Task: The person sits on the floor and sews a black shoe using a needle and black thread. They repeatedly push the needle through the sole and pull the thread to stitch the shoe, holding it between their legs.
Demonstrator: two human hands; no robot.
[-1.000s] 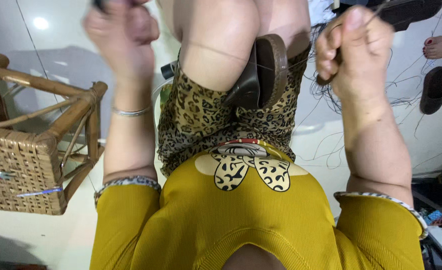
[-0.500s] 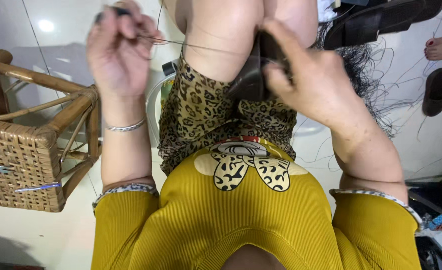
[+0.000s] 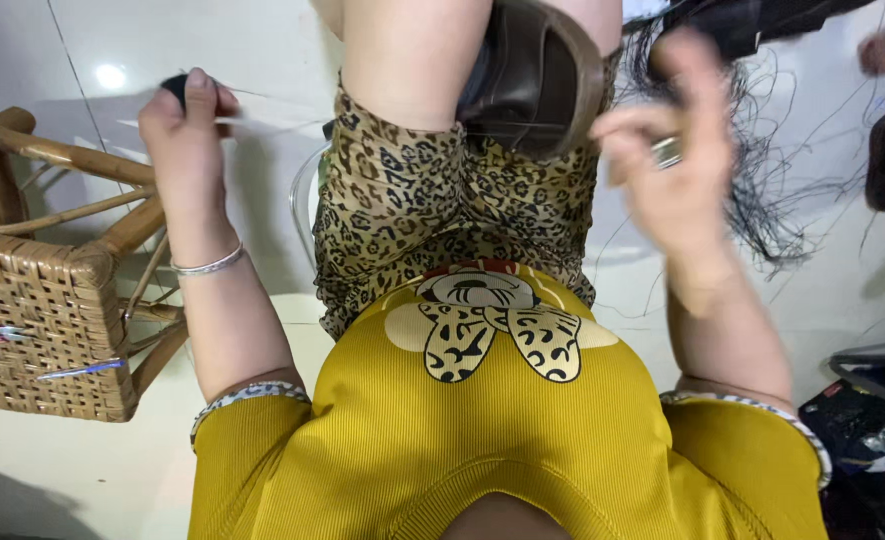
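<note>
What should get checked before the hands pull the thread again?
1. Left hand pinches the small dark tool: ok.
2. Thread runs from the left hand toward the shoe: ok.
3. Right hand grips the thread: cannot tell, it is blurred.
4. Shoe rests on the lap: ok.
5. Loose threads on the floor are untangled: not ok.

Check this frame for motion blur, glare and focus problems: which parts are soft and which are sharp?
Head view: the right hand is smeared by motion blur, fingers indistinct; the left hand, pinching a small dark object, is fairly sharp, as are the yellow shirt and wicker stool. A bright lamp reflection glares on the glossy floor. The loose black threads at right look soft.
</note>
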